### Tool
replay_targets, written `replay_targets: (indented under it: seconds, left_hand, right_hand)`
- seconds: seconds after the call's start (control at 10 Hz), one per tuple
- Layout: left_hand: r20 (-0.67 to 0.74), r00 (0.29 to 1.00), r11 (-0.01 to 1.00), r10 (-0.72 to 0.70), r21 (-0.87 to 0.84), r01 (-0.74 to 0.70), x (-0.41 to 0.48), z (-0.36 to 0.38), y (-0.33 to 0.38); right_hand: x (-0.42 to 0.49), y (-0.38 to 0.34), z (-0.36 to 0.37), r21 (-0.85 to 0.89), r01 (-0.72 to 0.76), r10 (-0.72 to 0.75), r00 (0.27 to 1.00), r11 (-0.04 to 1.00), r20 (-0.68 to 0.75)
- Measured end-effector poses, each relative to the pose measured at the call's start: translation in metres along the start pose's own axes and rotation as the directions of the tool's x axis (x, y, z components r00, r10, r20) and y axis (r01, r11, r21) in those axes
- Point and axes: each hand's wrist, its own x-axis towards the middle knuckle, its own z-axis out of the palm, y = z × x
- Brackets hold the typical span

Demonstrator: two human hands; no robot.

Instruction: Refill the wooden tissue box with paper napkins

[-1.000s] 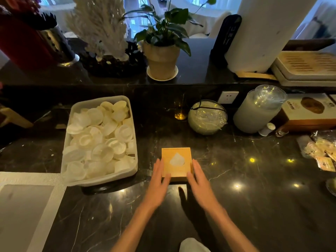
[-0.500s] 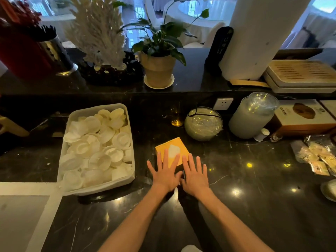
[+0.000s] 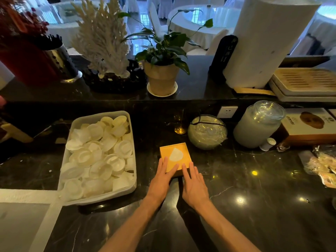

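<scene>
Lying lid-up on the dark marble counter [image 3: 254, 197], the wooden tissue box [image 3: 183, 151] sits near a white tub [image 3: 100, 199] heaped with small white dishes [image 3: 94, 155]. A white napkin [image 3: 175, 155] shows through its teardrop opening, tip pointing away from the person. The box looks square, with no clear long axis, and sits slightly askew. Left hand [image 3: 163, 176] rests flat-fingered on the lid, and right hand [image 3: 194, 182], fingers straight, touches the near right corner.

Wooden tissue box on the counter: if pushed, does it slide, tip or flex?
The wooden tissue box looks rigid, low and square, so tipping seems unlikely. The glossy marble counter probably lets it slide or twist easily. The paper napkin showing in its opening is floppy and could snag.
</scene>
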Motion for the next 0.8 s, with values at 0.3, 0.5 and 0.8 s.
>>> replay_targets:
  seconds: [0.3,0.5,0.8]
  left_hand:
    - [0.078,0.997,0.994,0.013,0.107,-0.022,0.039,-0.037,-0.004]
    - [0.012,0.987,0.948,-0.16,0.281,0.15,-0.004,0.014,0.001]
    - [0.068,0.973,0.911,-0.221,0.369,0.182,-0.02,-0.033,0.017]
  right_hand:
    - [0.041,-0.008,-0.013,-0.09,0.008,-0.004,0.999,0.996,0.045]
    - [0.032,0.004,-0.016,-0.072,0.019,-0.008,0.989,0.997,0.15]
    - [0.018,0.003,-0.031,-0.177,0.042,-0.007,0.981,0.983,0.194]
